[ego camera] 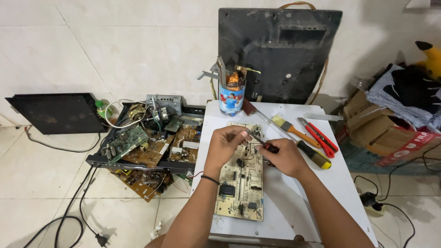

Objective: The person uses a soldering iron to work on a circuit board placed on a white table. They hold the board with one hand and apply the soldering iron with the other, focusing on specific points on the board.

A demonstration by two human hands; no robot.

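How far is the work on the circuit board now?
Done: the circuit board lies bare on the white table, out of any casing. In hand: the left hand steadies its top edge while the right hand holds a thin tool on it. Left: its parts still sit on it; the screwdriver, brush and cutter lie unused.

Two bare forearms without sleeves, a thin black band (210,179) circling the left wrist.
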